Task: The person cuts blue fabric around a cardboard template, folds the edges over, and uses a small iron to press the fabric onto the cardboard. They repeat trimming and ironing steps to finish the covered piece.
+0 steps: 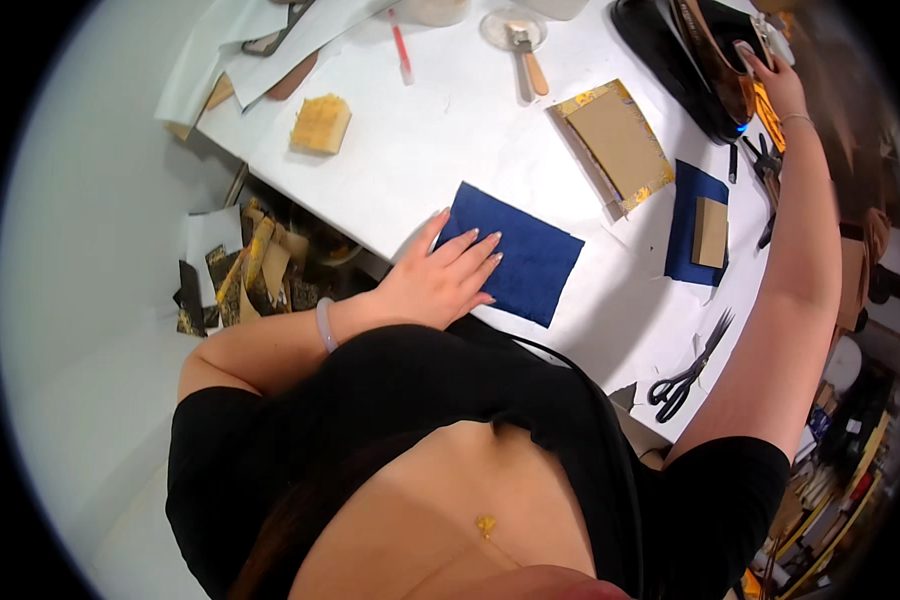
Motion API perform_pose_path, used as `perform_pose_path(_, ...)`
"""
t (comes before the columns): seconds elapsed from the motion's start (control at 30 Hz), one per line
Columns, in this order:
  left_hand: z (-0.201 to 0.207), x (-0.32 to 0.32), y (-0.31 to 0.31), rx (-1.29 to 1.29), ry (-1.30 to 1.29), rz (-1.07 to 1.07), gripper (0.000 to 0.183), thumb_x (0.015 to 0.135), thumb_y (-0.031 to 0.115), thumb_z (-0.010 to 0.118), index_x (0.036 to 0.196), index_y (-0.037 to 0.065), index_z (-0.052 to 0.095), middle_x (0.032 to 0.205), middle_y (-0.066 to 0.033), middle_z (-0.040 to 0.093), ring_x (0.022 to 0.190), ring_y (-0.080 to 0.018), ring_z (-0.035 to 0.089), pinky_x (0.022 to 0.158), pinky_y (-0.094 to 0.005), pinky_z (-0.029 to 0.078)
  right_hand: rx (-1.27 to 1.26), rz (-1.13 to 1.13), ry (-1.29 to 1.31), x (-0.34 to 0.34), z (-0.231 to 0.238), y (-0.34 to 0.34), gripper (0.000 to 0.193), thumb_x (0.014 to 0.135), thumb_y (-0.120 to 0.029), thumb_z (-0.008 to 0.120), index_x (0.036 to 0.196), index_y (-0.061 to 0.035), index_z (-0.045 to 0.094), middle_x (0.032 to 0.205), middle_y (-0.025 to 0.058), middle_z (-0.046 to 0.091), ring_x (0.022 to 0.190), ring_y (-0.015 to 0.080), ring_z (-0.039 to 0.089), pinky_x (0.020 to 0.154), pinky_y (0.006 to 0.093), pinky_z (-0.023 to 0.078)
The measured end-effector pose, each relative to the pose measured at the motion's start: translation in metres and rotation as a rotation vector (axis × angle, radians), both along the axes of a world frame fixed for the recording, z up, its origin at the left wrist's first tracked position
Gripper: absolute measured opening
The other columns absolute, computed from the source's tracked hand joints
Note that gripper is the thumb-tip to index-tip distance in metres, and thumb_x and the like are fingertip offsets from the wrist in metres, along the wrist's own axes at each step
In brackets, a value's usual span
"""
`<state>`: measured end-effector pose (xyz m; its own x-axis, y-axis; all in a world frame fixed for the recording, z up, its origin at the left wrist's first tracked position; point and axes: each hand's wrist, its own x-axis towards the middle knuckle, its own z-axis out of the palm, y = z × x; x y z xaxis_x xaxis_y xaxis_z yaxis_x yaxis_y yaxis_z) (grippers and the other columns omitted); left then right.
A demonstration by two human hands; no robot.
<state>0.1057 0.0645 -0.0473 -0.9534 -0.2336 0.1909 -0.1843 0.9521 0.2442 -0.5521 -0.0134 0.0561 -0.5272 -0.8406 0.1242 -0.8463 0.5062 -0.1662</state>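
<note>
A dark blue rectangle of cloth or leather (525, 255) lies flat on the white table near me. My left hand (435, 280) rests palm down on its left part, fingers spread, holding nothing. My right arm stretches to the far right, where my right hand (778, 85) is closed beside a glossy black and brown device (710, 60) with a small blue light. What those fingers hold is hidden. Right of the cloth lies a second blue piece (682, 225) with a small tan board (710, 232) on it. A tan board with yellow patterned edges (625, 145) lies farther back.
Black scissors (688, 370) lie at the near right of the white table (370, 180). A sponge block (321, 124), a red pen (400, 45) and a wooden-handled spatula (528, 62) on a round lid lie farther back. Scraps (260, 265) fill a bin below the left edge.
</note>
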Motion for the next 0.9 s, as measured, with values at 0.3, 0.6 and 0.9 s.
perform_pose_path(0.3,0.002,-0.004,-0.012,0.119,0.119,-0.006,0.044,0.093,0.042,0.071,0.116,0.005,0.073,0.137,-0.0133,0.062,0.116,-0.0268,0.060,0.106,-0.0449,0.041,-0.334,-0.030,0.214,0.109,0.068,0.058,0.073,0.089,-0.070,0.065,0.127,-0.0079,0.074,0.103,0.0114,0.076,0.092,0.0262,0.071,0.086,0.0362,0.054)
perform_pose_path(0.6,0.025,0.034,-0.084,0.043,0.687,0.452,0.019,0.098,0.009,0.060,0.112,0.006,0.073,0.129,-0.0131,0.066,0.115,-0.0306,0.062,0.101,-0.0397,0.046,-0.240,0.202,-0.043,0.318,0.070,0.173,0.025,0.090,-0.015,0.083,0.106,0.0005,0.072,0.077,0.0012,0.065,0.068,0.0046,0.053,0.058,0.0234,0.042)
perform_pose_path(0.9,-0.009,0.060,-0.086,0.139,0.684,0.404,0.017,0.102,0.010,0.058,0.112,0.005,0.072,0.127,-0.0118,0.068,0.116,-0.0284,0.063,0.101,-0.0376,0.046,0.079,0.418,0.000,0.438,0.025,0.189,0.037,0.076,-0.031,0.090,0.087,-0.0053,0.065,0.080,0.0118,0.068,0.068,0.0308,0.067,0.062,0.0379,0.054)
